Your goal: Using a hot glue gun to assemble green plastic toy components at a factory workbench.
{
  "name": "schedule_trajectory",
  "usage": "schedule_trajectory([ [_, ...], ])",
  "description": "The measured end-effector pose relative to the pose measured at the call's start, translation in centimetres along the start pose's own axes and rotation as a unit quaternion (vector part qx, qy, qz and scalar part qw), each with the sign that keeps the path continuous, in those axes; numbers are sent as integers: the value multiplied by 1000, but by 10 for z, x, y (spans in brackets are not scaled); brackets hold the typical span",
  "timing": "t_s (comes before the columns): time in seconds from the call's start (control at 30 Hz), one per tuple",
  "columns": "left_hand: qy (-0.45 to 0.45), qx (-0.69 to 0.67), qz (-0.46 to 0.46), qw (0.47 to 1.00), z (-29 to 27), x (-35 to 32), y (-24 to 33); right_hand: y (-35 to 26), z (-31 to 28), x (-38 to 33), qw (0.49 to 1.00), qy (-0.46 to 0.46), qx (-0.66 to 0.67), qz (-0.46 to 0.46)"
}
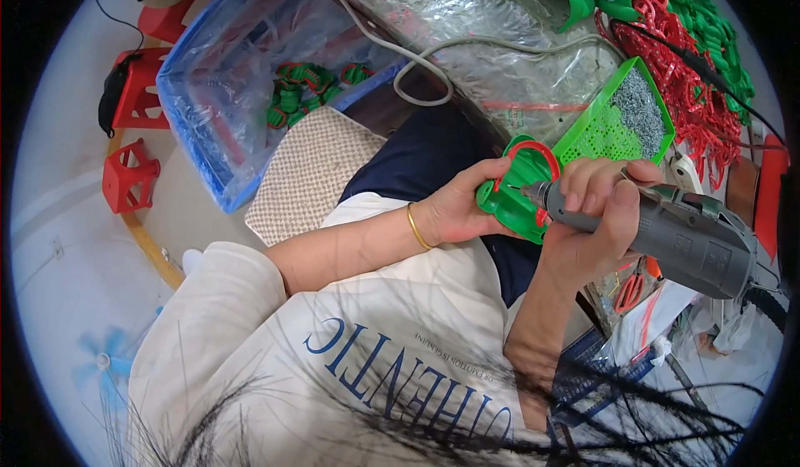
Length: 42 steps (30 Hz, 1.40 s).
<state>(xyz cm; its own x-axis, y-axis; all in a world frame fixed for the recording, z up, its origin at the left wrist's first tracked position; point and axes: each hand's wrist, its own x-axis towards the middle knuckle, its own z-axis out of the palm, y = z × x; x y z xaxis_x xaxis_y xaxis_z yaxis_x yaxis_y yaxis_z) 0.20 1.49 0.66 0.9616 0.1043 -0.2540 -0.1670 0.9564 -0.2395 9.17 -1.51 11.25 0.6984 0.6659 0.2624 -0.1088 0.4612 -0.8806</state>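
over the lap | left hand [457, 209] clamped round green plastic part [510, 196] with red ring [533, 157] | right hand [593, 217] wrapped on grey electric screwdriver [667, 225], bit touching part | step: likely driving a screw | next: steady grip, bit kept square.

Premises: a small assembly workshop for plastic goods. Evidence: heaped loose green and red moulded plastic parts [692, 59] far right; a green perforated plastic tray of small metal screws [621, 121]; a grey electric screwdriver [667, 225]; a blue plastic-lined crate of finished green-and-red pieces [250, 75] far left; stacked red plastic stools [133, 134].
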Motion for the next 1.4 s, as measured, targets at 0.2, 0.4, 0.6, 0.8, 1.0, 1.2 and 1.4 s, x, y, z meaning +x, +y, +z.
schedule_trajectory([
  [0.2,-7,24,4,1000,1,-1,-1,5,1,-1,1000,11,-5,11],
  [0.4,-8,31,6,999,-5,0,-1,9,0,-2,1000,11,-2,15],
  [0.6,-35,38,7,999,-3,-1,1,9,2,-3,1000,12,-15,15],
  [0.8,-23,16,4,1000,-5,0,2,4,3,1,1000,-11,5,5],
  [1.0,-29,4,2,1000,-4,2,3,5,2,1,1000,4,9,6],
  [1.2,-45,10,9,999,-2,5,4,0,-2,9,1000,0,22,-4],
  [1.4,-107,28,27,994,10,-3,22,-27,-25,35,998,46,-18,-38],
])
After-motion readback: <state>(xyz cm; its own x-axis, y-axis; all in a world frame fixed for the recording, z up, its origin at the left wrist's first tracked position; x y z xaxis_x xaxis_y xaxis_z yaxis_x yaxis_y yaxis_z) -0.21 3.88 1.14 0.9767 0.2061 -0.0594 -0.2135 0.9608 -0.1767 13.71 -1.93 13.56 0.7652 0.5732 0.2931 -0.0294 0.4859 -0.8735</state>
